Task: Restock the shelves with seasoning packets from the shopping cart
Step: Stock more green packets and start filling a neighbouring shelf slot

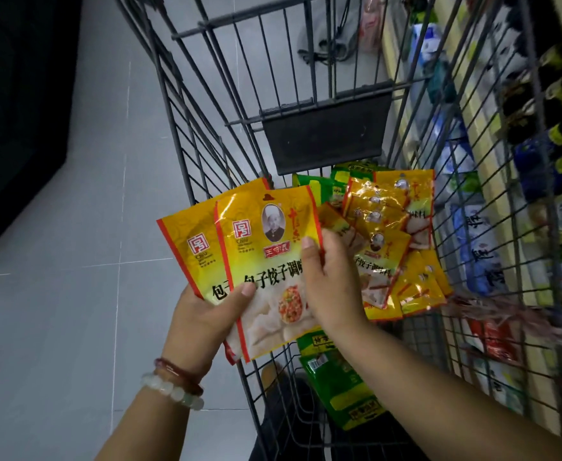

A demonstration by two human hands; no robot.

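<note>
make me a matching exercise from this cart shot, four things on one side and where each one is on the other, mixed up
Things:
1. yellow packets
2. green packets
3. bead bracelets
4. shelves

Places:
A. on the left wrist
B. lying in the near end of the shopping cart
C. held in both hands, the left hand and the right hand
D. right of the cart

Pairs: 1-C, 2-B, 3-A, 4-D

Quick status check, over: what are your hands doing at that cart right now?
Left hand and right hand both gripping yellow seasoning packets. More packets lying in the cart. Shelves at right, nothing blocking.
</note>
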